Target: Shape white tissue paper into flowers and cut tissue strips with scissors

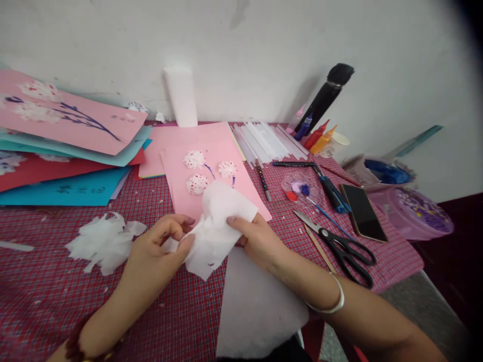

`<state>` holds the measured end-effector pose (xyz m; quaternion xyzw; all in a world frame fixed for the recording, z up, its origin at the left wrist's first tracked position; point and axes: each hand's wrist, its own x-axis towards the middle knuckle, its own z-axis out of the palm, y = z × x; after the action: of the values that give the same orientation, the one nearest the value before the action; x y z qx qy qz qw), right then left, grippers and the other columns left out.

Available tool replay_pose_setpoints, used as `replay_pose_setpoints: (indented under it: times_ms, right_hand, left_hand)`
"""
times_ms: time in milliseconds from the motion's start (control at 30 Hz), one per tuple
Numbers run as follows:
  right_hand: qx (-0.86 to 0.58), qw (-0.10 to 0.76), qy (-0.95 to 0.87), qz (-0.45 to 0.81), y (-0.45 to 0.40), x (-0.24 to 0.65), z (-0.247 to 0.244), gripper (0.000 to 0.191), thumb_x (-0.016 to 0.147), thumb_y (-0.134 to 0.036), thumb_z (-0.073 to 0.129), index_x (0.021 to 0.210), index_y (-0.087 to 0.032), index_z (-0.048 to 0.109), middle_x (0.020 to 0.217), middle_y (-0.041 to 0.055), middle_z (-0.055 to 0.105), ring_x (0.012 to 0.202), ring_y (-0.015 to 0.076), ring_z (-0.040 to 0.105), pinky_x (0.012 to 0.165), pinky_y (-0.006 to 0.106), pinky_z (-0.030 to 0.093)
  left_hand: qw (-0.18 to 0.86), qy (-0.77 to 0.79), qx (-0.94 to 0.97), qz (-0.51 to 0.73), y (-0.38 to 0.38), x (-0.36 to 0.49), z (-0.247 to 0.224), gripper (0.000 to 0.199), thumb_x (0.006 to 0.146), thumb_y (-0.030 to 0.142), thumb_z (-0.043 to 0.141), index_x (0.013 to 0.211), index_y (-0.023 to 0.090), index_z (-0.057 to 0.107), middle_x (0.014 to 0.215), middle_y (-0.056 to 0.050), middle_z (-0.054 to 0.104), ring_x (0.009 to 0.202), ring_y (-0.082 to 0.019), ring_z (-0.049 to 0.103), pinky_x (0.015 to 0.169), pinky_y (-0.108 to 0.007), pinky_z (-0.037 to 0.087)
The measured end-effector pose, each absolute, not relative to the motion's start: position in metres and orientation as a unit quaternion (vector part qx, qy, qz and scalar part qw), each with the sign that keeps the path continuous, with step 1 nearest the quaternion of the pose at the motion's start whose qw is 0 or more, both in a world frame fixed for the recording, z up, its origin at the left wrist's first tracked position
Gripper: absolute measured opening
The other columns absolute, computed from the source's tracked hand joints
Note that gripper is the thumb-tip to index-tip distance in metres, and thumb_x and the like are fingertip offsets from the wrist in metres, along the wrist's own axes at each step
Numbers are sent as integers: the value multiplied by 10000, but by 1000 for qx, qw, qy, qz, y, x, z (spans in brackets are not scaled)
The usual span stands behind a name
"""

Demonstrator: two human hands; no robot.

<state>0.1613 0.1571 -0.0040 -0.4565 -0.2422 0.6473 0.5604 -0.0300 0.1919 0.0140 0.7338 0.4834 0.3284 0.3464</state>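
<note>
Both my hands hold a crumpled white paper tissue (pixel 222 221) above the table. My left hand (pixel 162 246) pinches its left edge between thumb and fingers. With the thumb on top and the fingers underneath, my right hand (pixel 260 239) grips its right side. Behind the tissue lies a pink sheet (pixel 241 196) with white, red-speckled paper blossoms (pixel 196 184) and short dark blue strokes, partly covered by the tissue. A ruffled bunch of white tissue (pixel 105 244) sits left of my left hand. Below my hands a translucent white sheet (pixel 256 311) hangs over the front edge.
Finished-looking flower cards (pixel 75 115) are stacked at left. Black-handled scissors (pixel 335 241), a phone (pixel 362 211), a paint palette (pixel 300 188) and a utility knife (pixel 332 191) lie at right. Glue sticks (pixel 267 141), paint bottles (pixel 317 136) and a tissue pack (pixel 181 98) stand or lie towards the wall.
</note>
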Motion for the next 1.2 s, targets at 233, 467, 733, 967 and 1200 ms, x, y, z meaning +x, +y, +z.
replay_pose_setpoints:
  times_ms: [233,467,733,967,1200]
  right_hand:
    - [-488,567,-236,620,159,162,-4,252,692,-285,711,904,-169,639,777,36,689,662,170,611,654,301,506]
    - [-502,537,-283,616,155,164,0,196,724,-297,678,859,-163,632,768,27,672,638,146,595,604,268,483]
    - [-531,530,-345,564,157,175,5,190,715,-276,662,866,-167,627,746,13,659,643,145,592,595,259,480]
    - [-490,543,-328,599,164,180,3,307,748,-402,665,951,-175,624,833,62,696,765,206,659,749,355,534]
    - [-496,446,-400,629,157,172,-1,319,686,-363,732,890,-137,639,770,27,659,637,132,590,632,284,509]
  left_hand:
    - [239,404,818,332,192,-34,6,289,845,145,480,1088,246,599,1160,-67,588,1031,-205,602,822,-359,540]
    - [226,341,882,233,188,-34,5,312,845,115,486,1087,259,621,1333,-93,442,1052,-229,588,849,-402,539]
    - [253,339,876,229,189,-30,5,152,823,100,479,764,211,565,1011,-46,574,923,-189,621,772,-326,530]
    - [219,354,871,262,190,-32,7,127,834,105,482,783,210,530,866,0,561,791,-154,596,677,-279,469]
    - [214,392,857,257,188,-33,5,168,854,116,452,936,197,574,864,-11,567,776,-153,586,674,-285,458]
